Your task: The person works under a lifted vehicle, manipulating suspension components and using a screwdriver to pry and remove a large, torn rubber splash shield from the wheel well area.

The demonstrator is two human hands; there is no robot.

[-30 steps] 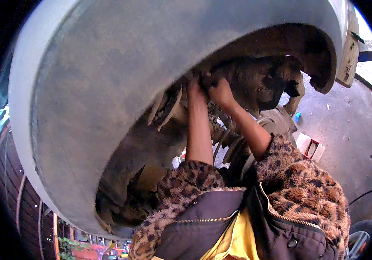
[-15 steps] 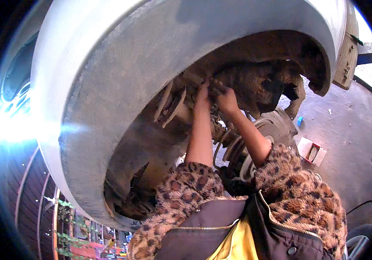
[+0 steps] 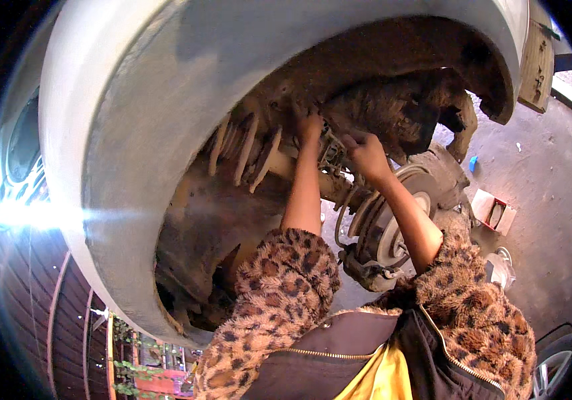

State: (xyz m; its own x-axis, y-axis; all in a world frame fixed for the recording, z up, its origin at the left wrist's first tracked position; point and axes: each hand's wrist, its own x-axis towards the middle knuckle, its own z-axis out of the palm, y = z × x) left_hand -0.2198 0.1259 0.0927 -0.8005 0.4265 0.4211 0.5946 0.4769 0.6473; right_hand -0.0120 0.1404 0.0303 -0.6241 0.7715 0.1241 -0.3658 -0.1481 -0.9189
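Observation:
Both my arms reach up into the wheel arch of a light-coloured car fender (image 3: pixel 146 133). My left hand (image 3: pixel 310 127) is deep in the dark arch, beside the rusty coil spring (image 3: pixel 246 150); shadow hides its fingertips. Lower and to the right, my right hand (image 3: pixel 369 159) is closed, its thumb and fingers drawn together. Whatever it grips cannot be made out. Between the hands shows a small metal bracket-like part (image 3: pixel 331 152). Below my right hand sits the brake disc (image 3: pixel 399 220) on its hub, with the brake caliper (image 3: pixel 371 275) hanging at its lower edge.
A torn, dirty inner liner (image 3: pixel 393 110) hangs behind my right hand. On the concrete floor at right lie an opened red-and-white box (image 3: pixel 494 212) and a small blue piece (image 3: pixel 473 163). A wooden plank (image 3: pixel 537 67) stands at the fender's right end. A wheel (image 3: pixel 553 373) lies lower right.
My right hand has moved away from my left, down and to the right, so the two are now apart. The view has shifted, showing more of the spring and brake disc.

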